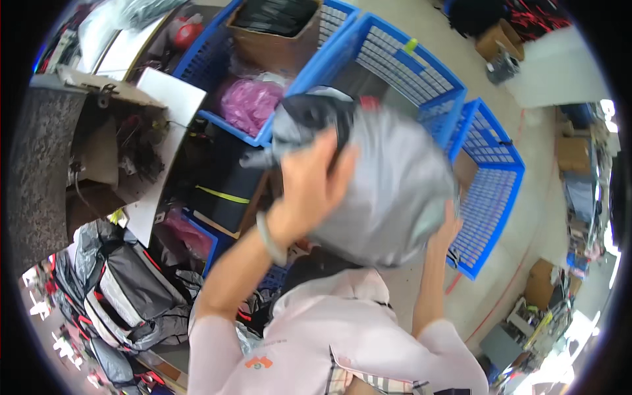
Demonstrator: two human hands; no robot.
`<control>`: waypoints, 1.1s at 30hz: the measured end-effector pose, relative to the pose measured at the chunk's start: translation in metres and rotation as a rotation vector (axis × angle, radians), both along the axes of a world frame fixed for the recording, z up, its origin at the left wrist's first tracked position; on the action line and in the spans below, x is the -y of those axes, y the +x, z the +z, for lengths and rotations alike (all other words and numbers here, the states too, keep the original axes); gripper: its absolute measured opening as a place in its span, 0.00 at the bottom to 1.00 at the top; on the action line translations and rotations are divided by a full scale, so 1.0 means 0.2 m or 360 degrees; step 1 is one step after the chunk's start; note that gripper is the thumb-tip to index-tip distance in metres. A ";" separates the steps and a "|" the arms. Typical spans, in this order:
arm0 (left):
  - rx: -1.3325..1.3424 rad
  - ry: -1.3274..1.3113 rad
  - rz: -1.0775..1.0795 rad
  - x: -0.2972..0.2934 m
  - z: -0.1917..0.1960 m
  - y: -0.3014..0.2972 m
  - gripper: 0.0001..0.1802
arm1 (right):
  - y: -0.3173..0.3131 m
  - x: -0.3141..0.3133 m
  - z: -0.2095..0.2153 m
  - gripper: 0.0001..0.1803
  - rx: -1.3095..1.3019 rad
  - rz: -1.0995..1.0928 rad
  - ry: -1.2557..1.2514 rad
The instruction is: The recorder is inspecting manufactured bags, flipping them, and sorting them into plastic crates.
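A large bulging bag of grey fabric (388, 191) with black parts at its upper left is in front of my body, over the blue crates. My left hand (313, 184), with a pale band at the wrist, is on the bag's left side. Its thumb and fingers are around a black edge or strap, partly blurred. At the bag's right edge, my right hand (447, 227) grips the fabric, and most of its fingers are hidden behind the bag.
Blue plastic crates (490, 217) stand ahead and to the right. Another holds a cardboard box (273, 49) and a pink plastic bag (250, 105). At left are a dark machine (46, 164) and a white tabletop (155, 191). Grey-black bags (135, 286) pile up at lower left.
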State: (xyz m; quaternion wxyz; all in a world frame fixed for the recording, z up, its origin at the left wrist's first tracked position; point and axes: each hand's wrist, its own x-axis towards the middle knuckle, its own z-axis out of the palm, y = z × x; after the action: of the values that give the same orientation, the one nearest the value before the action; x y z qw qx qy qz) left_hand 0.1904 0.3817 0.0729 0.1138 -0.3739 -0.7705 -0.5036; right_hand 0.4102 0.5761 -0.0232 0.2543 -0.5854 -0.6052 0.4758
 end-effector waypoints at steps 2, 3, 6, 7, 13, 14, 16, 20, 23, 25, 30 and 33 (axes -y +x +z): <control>0.0077 0.0215 0.0039 -0.22 0.11 -0.15 0.08 | -0.18 -0.25 0.14 0.19 -0.0373 0.0130 0.0795; -0.0024 0.0332 0.0093 -0.32 0.19 -0.22 0.09 | -0.24 -0.37 0.23 0.21 -0.0452 0.0182 0.0704; -0.0305 0.0472 0.0142 -0.49 0.47 -0.29 0.08 | -0.29 -0.61 0.54 0.23 -0.0528 -0.0071 0.0749; -0.0390 0.0685 0.0112 -0.53 0.53 -0.28 0.08 | -0.28 -0.65 0.63 0.23 -0.0638 -0.0154 0.0763; 0.0030 0.0502 0.0200 -0.31 0.11 -0.10 0.08 | -0.05 -0.55 0.46 0.24 -0.0320 0.0063 0.0811; 0.0112 0.0346 0.0316 -0.21 -0.05 -0.05 0.10 | 0.01 -0.51 0.33 0.25 0.0081 0.0177 0.0692; 0.0682 -0.0221 0.0347 0.03 -0.39 0.04 0.21 | 0.07 -0.41 -0.06 0.23 0.0571 0.0419 0.0329; 0.1381 -0.0669 0.0485 0.65 -0.77 0.41 0.13 | 0.10 -0.19 -0.68 0.17 0.0867 0.1802 -0.0646; 0.1438 -0.0707 0.1465 1.34 -0.80 0.72 0.18 | -0.17 -0.08 -0.81 0.13 0.0881 0.2325 -0.0803; 0.1078 -0.0422 0.2275 1.82 -0.76 0.97 0.15 | -0.49 0.01 -0.79 0.11 0.0757 0.2521 -0.0707; 0.0851 -0.0379 0.3160 2.78 -0.69 1.35 0.25 | -1.17 0.51 -0.57 0.09 0.0425 0.2611 -0.0499; 0.0935 -0.0472 0.3361 3.16 -0.74 1.23 0.32 | -1.28 0.97 -0.34 0.10 0.0401 0.2605 -0.0368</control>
State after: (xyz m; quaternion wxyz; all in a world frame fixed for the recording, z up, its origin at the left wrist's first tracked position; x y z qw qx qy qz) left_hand 0.4362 -0.2493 -0.0756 0.2531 0.5959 -0.7518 -0.1248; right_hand 0.1538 0.3811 -0.0919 -0.3028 -0.0321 -0.8106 0.5002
